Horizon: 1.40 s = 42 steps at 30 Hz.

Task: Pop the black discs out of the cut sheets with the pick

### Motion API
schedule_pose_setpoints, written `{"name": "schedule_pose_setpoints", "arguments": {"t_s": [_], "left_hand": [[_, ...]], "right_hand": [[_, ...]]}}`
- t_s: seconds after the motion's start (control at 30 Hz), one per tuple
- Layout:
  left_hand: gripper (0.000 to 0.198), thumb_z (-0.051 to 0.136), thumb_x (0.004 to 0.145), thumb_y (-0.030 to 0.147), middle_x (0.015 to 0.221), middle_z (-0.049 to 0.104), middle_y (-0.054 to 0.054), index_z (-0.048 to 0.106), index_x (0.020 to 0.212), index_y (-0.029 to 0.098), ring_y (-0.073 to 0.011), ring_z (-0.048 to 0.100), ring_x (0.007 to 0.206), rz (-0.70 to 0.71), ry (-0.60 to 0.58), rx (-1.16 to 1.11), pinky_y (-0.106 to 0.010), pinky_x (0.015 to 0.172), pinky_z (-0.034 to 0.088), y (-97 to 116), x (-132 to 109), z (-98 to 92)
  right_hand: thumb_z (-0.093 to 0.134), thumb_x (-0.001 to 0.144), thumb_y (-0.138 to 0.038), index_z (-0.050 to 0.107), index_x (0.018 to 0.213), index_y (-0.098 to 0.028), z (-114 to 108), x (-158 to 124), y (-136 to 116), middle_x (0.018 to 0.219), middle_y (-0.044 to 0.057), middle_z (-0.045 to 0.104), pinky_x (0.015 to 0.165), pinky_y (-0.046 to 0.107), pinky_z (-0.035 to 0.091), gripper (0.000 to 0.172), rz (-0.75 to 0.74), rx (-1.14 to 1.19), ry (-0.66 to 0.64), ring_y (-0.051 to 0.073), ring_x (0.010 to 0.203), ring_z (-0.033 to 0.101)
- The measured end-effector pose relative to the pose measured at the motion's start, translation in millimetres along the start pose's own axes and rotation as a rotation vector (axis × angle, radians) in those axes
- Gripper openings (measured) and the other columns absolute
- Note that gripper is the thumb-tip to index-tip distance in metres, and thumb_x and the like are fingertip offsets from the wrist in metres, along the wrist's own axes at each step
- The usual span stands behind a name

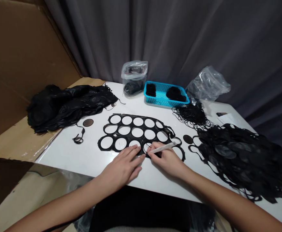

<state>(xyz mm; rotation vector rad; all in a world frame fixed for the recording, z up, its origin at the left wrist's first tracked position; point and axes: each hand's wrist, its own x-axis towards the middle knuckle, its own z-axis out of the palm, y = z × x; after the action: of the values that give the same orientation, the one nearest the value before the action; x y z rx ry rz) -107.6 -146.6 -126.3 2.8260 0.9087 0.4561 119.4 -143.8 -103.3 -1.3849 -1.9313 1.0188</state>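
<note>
On the table lies a thin black sheet [136, 127] with rows of round holes cut through it, the white tabletop showing in them. My left hand [126, 162] presses flat on its near edge, fingers stretched out and holding nothing. Close beside those fingertips, my right hand [166, 161] is closed in a pen-like grip around a slim, flat, silver-grey tool [164, 147]. The tool's rear end points up and right; its tip meets the sheet's near edge by a hole, but the fingers partly hide it.
A heap of black cut-out sheets [242, 161] lies right, near tangled black strips [191, 114]. Stacked black sheets [68, 104] lie left. Behind stand a blue basket [166, 100], a clear tub [134, 77] and a plastic bag [210, 83]. Dark discs [88, 122] lie loose.
</note>
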Motion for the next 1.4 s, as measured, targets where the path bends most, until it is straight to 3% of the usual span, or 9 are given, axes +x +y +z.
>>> {"name": "schedule_pose_setpoints", "arguments": {"t_s": [0.2, 0.3, 0.53, 0.63, 0.73, 0.87, 1.0, 1.13, 1.4], "left_hand": [[0.04, 0.056, 0.094, 0.021, 0.15, 0.043, -0.017, 0.057, 0.133, 0.017, -0.0353, 0.033, 0.145, -0.004, 0.017, -0.017, -0.054, 0.114, 0.038, -1.7, 0.5, -0.7], [0.042, 0.058, 0.092, 0.019, 0.152, 0.04, -0.018, 0.057, 0.134, 0.017, -0.0372, 0.035, 0.144, -0.016, -0.01, -0.025, -0.056, 0.114, 0.037, -2.7, -0.2, 0.2], [0.043, 0.06, 0.092, 0.022, 0.153, 0.039, -0.02, 0.056, 0.134, 0.017, -0.0394, 0.032, 0.145, -0.009, -0.034, -0.032, -0.058, 0.113, 0.036, -0.8, -2.1, -4.4], [0.047, 0.06, 0.093, 0.024, 0.153, 0.038, -0.018, 0.051, 0.138, 0.016, -0.0353, 0.035, 0.144, -0.003, -0.027, -0.04, -0.053, 0.114, 0.039, 0.6, -7.9, -8.9], [0.045, 0.054, 0.096, 0.023, 0.147, 0.045, -0.019, 0.048, 0.14, 0.013, -0.0317, 0.042, 0.139, -0.06, 0.061, -0.013, -0.049, 0.112, 0.044, 0.5, -18.3, -10.6], [0.039, 0.052, 0.098, 0.026, 0.139, 0.052, -0.021, 0.053, 0.134, 0.01, -0.0337, 0.048, 0.134, -0.129, 0.107, 0.061, -0.05, 0.106, 0.049, -0.6, -30.4, -10.1], [0.038, 0.051, 0.099, 0.026, 0.14, 0.053, -0.021, 0.053, 0.133, 0.008, -0.0331, 0.045, 0.137, -0.109, 0.095, 0.076, -0.049, 0.109, 0.047, -0.3, -34.8, -9.2], [0.037, 0.05, 0.099, 0.027, 0.141, 0.053, -0.021, 0.054, 0.132, 0.009, -0.0333, 0.043, 0.139, -0.111, 0.082, 0.068, -0.049, 0.112, 0.044, 0.2, -36.0, -7.9], [0.038, 0.05, 0.098, 0.025, 0.143, 0.051, -0.02, 0.054, 0.132, 0.009, -0.0337, 0.041, 0.141, -0.12, 0.059, 0.075, -0.049, 0.114, 0.041, 1.2, -36.3, -6.2]], "right_hand": [[0.047, 0.092, -0.011, 0.055, 0.098, -0.018, 18.8, -17.5, 1.2, 0.105, 0.011, 0.066, 0.082, 0.04, 0.041, 0.012, -0.339, -0.425, 0.032, 0.025, 0.094, 0.057], [0.044, 0.091, -0.01, 0.056, 0.101, -0.017, 9.7, -11.8, 8.8, 0.108, 0.013, 0.068, 0.082, 0.042, 0.04, 0.017, -0.404, -0.543, 0.087, 0.028, 0.096, 0.058], [0.051, 0.091, -0.033, 0.05, 0.073, -0.021, -82.9, 37.5, 44.3, 0.079, 0.008, 0.066, 0.065, 0.033, 0.04, 0.021, 0.057, -0.4, 0.583, 0.02, 0.068, 0.055], [0.063, 0.083, -0.041, 0.05, 0.07, -0.021, -83.6, 50.1, 34.9, 0.085, 0.008, 0.068, 0.058, 0.029, 0.044, 0.027, 0.185, 0.049, 0.456, 0.021, 0.075, 0.061], [0.075, 0.075, -0.041, 0.051, 0.075, -0.02, -55.0, 56.7, 13.0, 0.096, 0.009, 0.067, 0.052, 0.024, 0.048, 0.032, 0.288, 0.592, 0.193, 0.023, 0.09, 0.067], [0.082, 0.072, -0.04, 0.05, 0.078, -0.018, -12.3, 55.2, -7.8, 0.095, 0.007, 0.064, 0.073, 0.028, 0.056, 0.039, 0.355, 0.839, -0.008, 0.02, 0.091, 0.069], [0.066, 0.087, -0.04, 0.048, 0.08, -0.019, 12.4, 41.0, -13.2, 0.1, 0.005, 0.063, 0.089, 0.035, 0.051, 0.029, 0.204, 0.604, -0.166, 0.018, 0.092, 0.064], [0.052, 0.095, -0.032, 0.047, 0.078, -0.02, 22.3, 28.5, -18.1, 0.095, 0.004, 0.06, 0.089, 0.034, 0.045, 0.021, 0.075, 0.229, -0.173, 0.019, 0.096, 0.058], [0.051, 0.095, -0.026, 0.045, 0.076, -0.02, 30.7, 25.3, -18.9, 0.095, 0.003, 0.059, 0.086, 0.032, 0.042, 0.02, 0.018, 0.134, -0.111, 0.018, 0.093, 0.056]]}}
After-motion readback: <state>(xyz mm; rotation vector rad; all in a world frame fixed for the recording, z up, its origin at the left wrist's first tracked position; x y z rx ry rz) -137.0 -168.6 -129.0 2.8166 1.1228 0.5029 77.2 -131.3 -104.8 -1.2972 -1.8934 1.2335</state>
